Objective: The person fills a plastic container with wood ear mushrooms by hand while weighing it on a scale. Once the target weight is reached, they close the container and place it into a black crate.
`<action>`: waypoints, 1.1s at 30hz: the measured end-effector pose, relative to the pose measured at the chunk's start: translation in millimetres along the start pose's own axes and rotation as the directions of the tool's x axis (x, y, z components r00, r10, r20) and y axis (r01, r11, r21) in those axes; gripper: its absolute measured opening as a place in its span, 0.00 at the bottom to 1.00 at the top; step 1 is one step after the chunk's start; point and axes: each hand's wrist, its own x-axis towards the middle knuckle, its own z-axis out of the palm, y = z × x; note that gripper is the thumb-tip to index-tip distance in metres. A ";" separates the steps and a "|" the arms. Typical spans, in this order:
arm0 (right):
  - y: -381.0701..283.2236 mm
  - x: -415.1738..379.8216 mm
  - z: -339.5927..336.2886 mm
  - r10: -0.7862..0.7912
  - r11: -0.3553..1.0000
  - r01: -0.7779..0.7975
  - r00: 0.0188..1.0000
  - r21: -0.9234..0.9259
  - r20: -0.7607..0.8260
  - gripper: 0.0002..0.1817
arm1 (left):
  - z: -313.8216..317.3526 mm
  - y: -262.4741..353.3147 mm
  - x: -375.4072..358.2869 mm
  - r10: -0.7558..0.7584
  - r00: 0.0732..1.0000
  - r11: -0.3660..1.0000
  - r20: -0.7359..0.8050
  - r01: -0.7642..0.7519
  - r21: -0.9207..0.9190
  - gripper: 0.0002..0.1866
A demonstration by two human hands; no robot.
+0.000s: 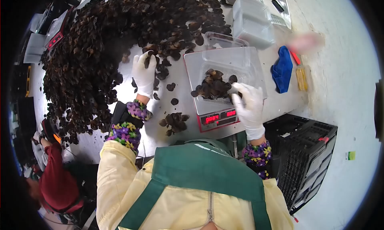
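My left hand (144,74), in a white glove, has its fingers curled round a dark dried piece (149,58) at the edge of the large heap (96,42). My right hand (250,106), also gloved, is at the right side of a clear plastic tray (244,72), with thumb and fingers close to the dark pieces (214,85) in it. Whether those fingers pinch a piece is hard to tell. The tray rests on a scale (192,76) with a red lit display (212,119).
Stacked clear containers (252,22) stand behind the scale. A blue cloth (282,70) and a yellow-handled brush (301,78) lie to the right. Black crates (306,150) stand at lower right. A small pile (175,122) lies before the scale. A co-worker in red (60,178) is at lower left.
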 end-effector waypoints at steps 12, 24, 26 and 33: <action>-0.5 15.1 41.4 -0.133 0.988 0.127 0.989 -0.089 -0.063 0.12 | 39.1 148.0 -47.9 0.158 0.977 0.912 0.141 -0.090 -0.400 0.11; 27.6 -10.8 0.3 0.096 0.995 -0.091 0.987 0.046 -0.127 0.15 | 26.2 143.6 -65.5 0.450 0.703 0.893 0.551 -0.360 -0.271 0.35; 28.9 -8.8 -2.3 0.078 0.997 -0.074 0.987 0.030 -0.142 0.14 | 14.8 110.5 -65.3 0.367 0.795 0.913 0.483 -0.210 -0.348 0.35; 27.6 4.9 -5.0 0.035 0.997 -0.024 0.989 0.074 -0.147 0.13 | -40.3 -61.1 -59.8 -0.227 0.974 0.851 0.024 0.186 0.490 0.25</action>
